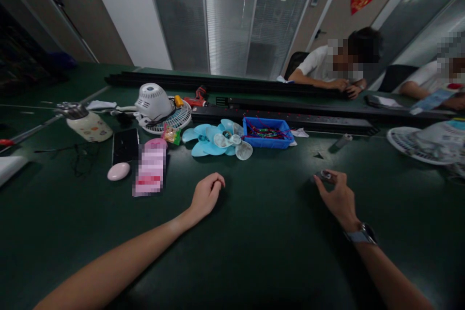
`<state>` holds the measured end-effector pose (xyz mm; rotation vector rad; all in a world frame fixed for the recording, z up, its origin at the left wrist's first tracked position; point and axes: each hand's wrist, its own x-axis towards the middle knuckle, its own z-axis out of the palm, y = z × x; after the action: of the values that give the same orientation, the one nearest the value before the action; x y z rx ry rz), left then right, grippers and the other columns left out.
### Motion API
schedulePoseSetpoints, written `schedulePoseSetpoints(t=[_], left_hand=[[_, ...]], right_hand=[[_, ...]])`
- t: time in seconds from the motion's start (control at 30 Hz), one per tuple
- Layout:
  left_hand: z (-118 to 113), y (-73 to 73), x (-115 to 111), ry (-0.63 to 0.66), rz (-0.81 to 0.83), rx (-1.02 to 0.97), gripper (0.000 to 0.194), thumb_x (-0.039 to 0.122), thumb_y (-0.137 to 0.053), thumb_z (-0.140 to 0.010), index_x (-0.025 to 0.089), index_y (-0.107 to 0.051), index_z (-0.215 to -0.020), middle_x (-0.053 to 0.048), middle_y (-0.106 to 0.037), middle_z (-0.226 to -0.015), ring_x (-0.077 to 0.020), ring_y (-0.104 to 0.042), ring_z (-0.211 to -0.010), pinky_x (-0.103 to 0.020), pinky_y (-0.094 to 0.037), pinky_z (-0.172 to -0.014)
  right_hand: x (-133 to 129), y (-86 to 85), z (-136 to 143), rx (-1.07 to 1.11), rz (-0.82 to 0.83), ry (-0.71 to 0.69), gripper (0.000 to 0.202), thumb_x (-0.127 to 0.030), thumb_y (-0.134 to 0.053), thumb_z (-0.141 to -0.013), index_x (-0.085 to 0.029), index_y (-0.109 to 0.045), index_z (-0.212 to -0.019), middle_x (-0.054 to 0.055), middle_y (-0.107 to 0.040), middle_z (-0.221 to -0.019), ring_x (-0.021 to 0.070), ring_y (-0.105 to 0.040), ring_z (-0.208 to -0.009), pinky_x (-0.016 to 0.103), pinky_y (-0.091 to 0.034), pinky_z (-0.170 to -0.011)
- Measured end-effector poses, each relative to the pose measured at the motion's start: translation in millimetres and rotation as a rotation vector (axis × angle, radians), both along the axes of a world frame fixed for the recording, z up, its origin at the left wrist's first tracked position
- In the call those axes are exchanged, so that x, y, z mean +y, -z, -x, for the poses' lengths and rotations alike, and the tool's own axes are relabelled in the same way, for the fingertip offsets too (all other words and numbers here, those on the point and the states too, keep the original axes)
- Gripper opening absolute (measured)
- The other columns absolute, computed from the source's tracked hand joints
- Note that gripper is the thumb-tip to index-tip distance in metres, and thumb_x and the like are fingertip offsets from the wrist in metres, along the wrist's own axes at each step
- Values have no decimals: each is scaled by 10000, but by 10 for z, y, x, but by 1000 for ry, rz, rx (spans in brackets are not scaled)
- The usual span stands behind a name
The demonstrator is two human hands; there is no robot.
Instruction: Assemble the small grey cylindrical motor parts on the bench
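Observation:
My left hand [209, 193] rests on the green table with its fingers curled in, and nothing shows between them. Further right, my right hand [337, 198], with a watch [363, 234] on the wrist, pinches a small dark grey, shiny object [322, 175] between thumb and fingers just at the table top; its kind is hard to make out. Beyond that hand lie a small dark triangular piece [318, 155] and a small grey cylinder [343, 142]. Ahead of my left hand are light blue fan blades [209, 140] and a clear fan blade [244, 150].
A blue bin [269, 142] holds wires and small boards. To the left stand a fan housing [154, 101], a red drill [198, 98], a phone [125, 146], a pink case [118, 171] and a jug [89, 126]. Long black rails [290, 121] cross behind; two people sit opposite.

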<state>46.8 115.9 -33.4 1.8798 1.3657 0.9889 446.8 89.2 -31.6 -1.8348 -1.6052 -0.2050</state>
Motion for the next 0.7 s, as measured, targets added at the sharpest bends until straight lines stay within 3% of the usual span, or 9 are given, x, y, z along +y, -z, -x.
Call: schedulePoseSetpoints(t=[0.1, 0.23, 0.4, 0.53, 0.7], left_hand=[[-5, -10, -23, 17, -4, -15, 239, 192, -419, -882, 188, -653, -840, 5, -627, -751, -143, -566, -671, -246, -413, -643], [-27, -67, -68, 79, -7, -44, 259, 319, -501, -925, 195, -679, -1067, 7, -610, -752, -123, -517, -617, -229, -394, -588], [-34, -108, -108, 240, -64, -42, 328, 385, -574, -917, 222, -672, -1185, 11, -566, -721, -119, -514, -641, -227, -401, -605], [-17, -66, -105, 317, -111, -39, 318, 380, -569, -930, 217, -689, -1176, 9, -567, -705, -120, -529, -657, -237, -418, -647], [-39, -44, -94, 344, -159, -61, 282, 356, -580, -930, 210, -718, -1127, 0, -588, -702, -110, -527, -633, -225, -405, -618]], right_hand=[[-23, -95, 314, 51, -17, -131, 547, -596, -549, -869, -158, -501, -1193, 150, -680, -1072, 263, -700, -891, 376, -573, -712], [-48, -252, 991, 73, 87, -482, 423, -451, -581, -902, -207, -502, -1238, 112, -643, -1197, 237, -669, -1022, 396, -557, -879], [-49, -279, 1681, 46, 201, -775, 494, -336, -599, -905, -228, -422, -1354, 94, -622, -1276, 233, -645, -1086, 416, -544, -934], [-58, -115, 1851, 8, 197, -859, 523, -310, -578, -919, -222, -377, -1394, 105, -622, -1282, 238, -650, -1074, 435, -544, -932], [-59, 31, 1823, 20, 179, -850, 549, -322, -565, -927, -225, -342, -1419, 108, -622, -1277, 231, -651, -1063, 420, -556, -900]])
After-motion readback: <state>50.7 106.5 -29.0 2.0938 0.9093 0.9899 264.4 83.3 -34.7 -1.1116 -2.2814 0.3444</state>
